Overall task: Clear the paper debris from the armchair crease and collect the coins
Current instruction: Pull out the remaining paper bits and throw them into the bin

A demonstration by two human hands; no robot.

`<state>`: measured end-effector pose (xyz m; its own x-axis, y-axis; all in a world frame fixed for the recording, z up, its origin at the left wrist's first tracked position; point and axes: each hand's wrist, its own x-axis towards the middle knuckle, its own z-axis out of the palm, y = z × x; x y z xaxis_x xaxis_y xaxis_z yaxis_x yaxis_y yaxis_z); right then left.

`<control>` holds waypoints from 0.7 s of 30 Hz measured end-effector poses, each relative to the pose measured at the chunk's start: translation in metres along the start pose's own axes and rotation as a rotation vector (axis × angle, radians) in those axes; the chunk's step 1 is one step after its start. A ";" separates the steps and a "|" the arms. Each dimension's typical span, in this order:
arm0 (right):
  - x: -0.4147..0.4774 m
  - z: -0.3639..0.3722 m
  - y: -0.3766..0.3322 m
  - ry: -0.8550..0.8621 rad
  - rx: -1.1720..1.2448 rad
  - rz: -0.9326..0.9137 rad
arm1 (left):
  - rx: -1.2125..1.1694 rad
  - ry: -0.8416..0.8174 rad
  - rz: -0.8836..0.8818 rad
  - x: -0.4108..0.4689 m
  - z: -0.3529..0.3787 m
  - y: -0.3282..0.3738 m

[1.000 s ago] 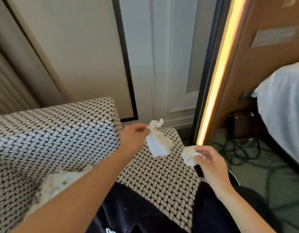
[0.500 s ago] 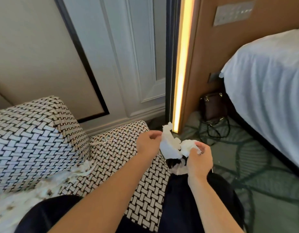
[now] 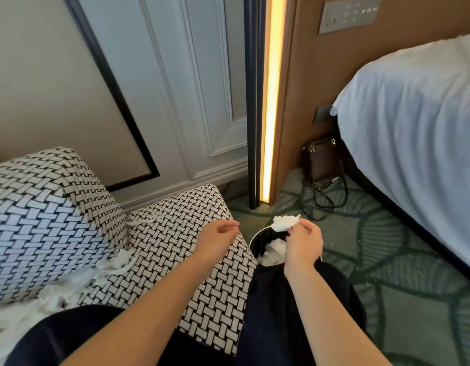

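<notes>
1. sits on a black-and-white woven armchair point(image 3: 176, 233), with dark trousers across the seat.
2. holds nothing in the left hand point(image 3: 218, 235); hovers it loosely open, with relaxed fingers, over the seat's front corner.
3. pinches a white paper wad point(image 3: 285, 222) between the thumb and fingertips of the right hand point(image 3: 304, 243), with the other fingers curled in.
4. holds that wad just above the far rim of a round dark bin point(image 3: 260, 237) on the floor, just beside the seat.
5. shows more crumpled paper point(image 3: 274, 250) lying inside the bin.
6. finds shredded paper debris point(image 3: 115, 262) packed along the armchair crease between the seat and the upright cushion, trailing off toward the lower left.
7. takes in, beyond the hands, a glowing vertical light strip point(image 3: 272, 101), a brown bag point(image 3: 323, 159) on green patterned carpet point(image 3: 387, 260), and a bed point(image 3: 413, 128) under a white cover at the right.
</notes>
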<state>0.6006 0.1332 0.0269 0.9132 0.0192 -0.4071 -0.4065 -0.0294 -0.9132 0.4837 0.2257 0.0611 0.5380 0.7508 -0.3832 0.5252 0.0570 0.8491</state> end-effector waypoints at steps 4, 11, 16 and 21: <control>0.003 -0.001 -0.001 -0.049 -0.051 0.026 | 0.000 -0.003 -0.002 -0.005 -0.005 0.000; -0.004 -0.009 -0.009 -0.235 -0.295 -0.142 | 0.005 -0.019 0.052 -0.024 -0.023 0.010; -0.025 -0.012 -0.015 -0.425 -0.580 -0.402 | 0.069 -0.019 0.124 -0.045 -0.056 0.014; -0.069 0.004 -0.037 -0.687 -0.640 -0.498 | 0.088 0.026 0.203 -0.073 -0.107 0.014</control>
<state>0.5528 0.1371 0.0888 0.6787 0.7280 -0.0965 0.2820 -0.3797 -0.8811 0.3812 0.2420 0.1404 0.6218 0.7580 -0.1968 0.4639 -0.1540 0.8724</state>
